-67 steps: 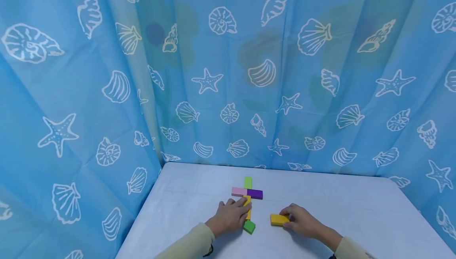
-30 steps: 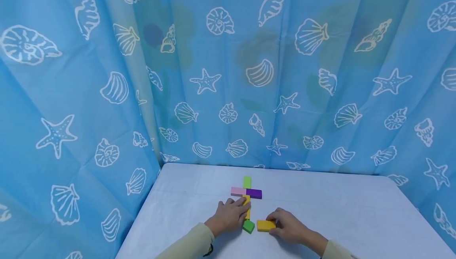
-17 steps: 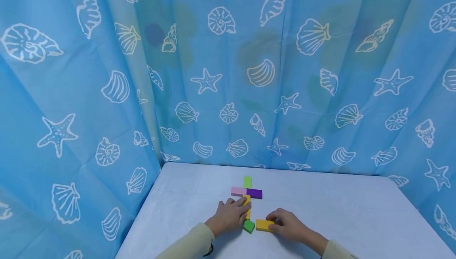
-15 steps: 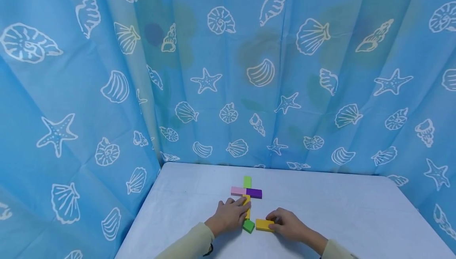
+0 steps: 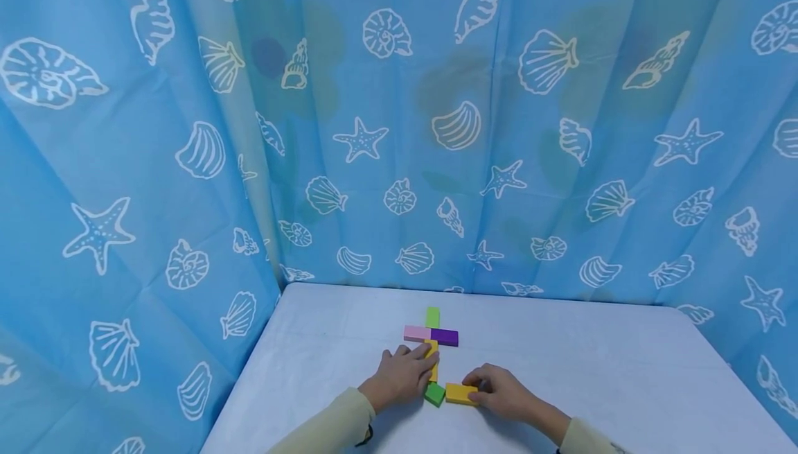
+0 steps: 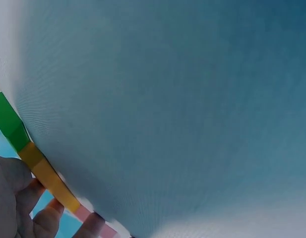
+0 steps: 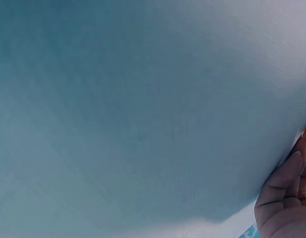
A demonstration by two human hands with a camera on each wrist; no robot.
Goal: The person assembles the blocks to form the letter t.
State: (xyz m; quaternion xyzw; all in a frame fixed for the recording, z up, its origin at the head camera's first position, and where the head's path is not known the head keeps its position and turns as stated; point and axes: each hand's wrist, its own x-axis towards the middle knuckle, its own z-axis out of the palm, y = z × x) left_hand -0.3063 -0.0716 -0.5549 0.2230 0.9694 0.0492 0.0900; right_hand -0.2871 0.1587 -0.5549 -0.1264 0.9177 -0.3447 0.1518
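My left hand (image 5: 402,376) rests over a long yellow block (image 5: 433,369), holding it with bent fingers. Part of that block lies under the fingers. At its near end sits a green block (image 5: 435,394), turned at an angle. My right hand (image 5: 503,393) pinches a second yellow block (image 5: 460,394) between thumb and fingers, flat on the table, its left end close against the green block. In the left wrist view, my fingers lie along the yellow block (image 6: 56,186), one reaching the pink block (image 6: 83,213). The right wrist view shows only a sliver of yellow beyond the fingertips.
Beyond the hands, a pink block (image 5: 417,334) and a purple block (image 5: 445,337) lie end to end, with a light green block (image 5: 433,317) behind them. All rest on a white-covered table (image 5: 561,343). A blue seashell-print curtain (image 5: 399,163) closes off the back and left.
My right hand has slid its yellow block left along the table, from well right of the green block to close against it. My left hand has stayed in place.
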